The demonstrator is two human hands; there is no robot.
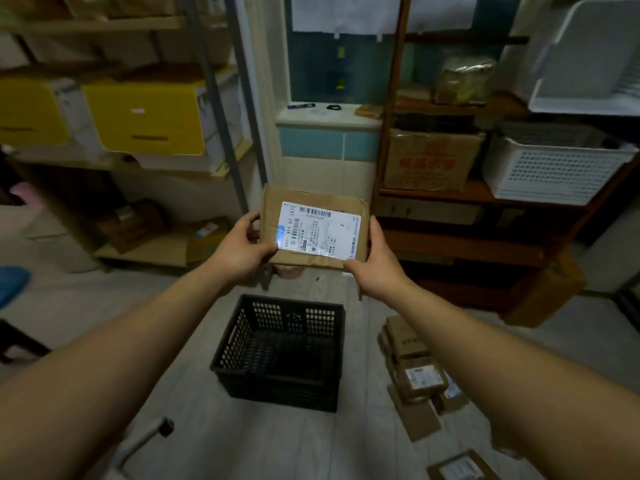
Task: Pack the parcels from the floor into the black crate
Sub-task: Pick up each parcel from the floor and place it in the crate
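Parcel in hand: a flat cardboard parcel (313, 230) sits at the centre of the frame, raised above the floor and tilted so its white shipping label (318, 232) faces the camera, probably so the label can be read before packing.
Left hand: the left hand (242, 251) grips the parcel's left edge, thumb on the label face near the lower left corner, fingers curled round behind.
Right hand: the right hand (375, 261) clasps the right edge and lower right corner, thumb on the front, the other fingers hidden behind the cardboard.
Reason for two-handed hold: a hand on each side keeps the thin box level and steady.
Black crate: the black crate (280, 351) stands on the floor in the lower centre of the frame, directly below the parcel; its dark interior appears empty, though this is hard to tell.
Remaining parcels: a loose pile of cardboard parcels (415, 372) lies on the floor at the lower right, just beside the crate, within easy reach; another labelled parcel (460, 469) shows at the bottom edge.
Surroundings: shelves with yellow boxes (145, 116) fill the upper left, and white baskets (554, 168) sit on shelves at the upper right.
Stage: early in the task, judging by the seemingly empty crate and the full pile.
Next move: lowering the parcel straight down, laid flat to save room.
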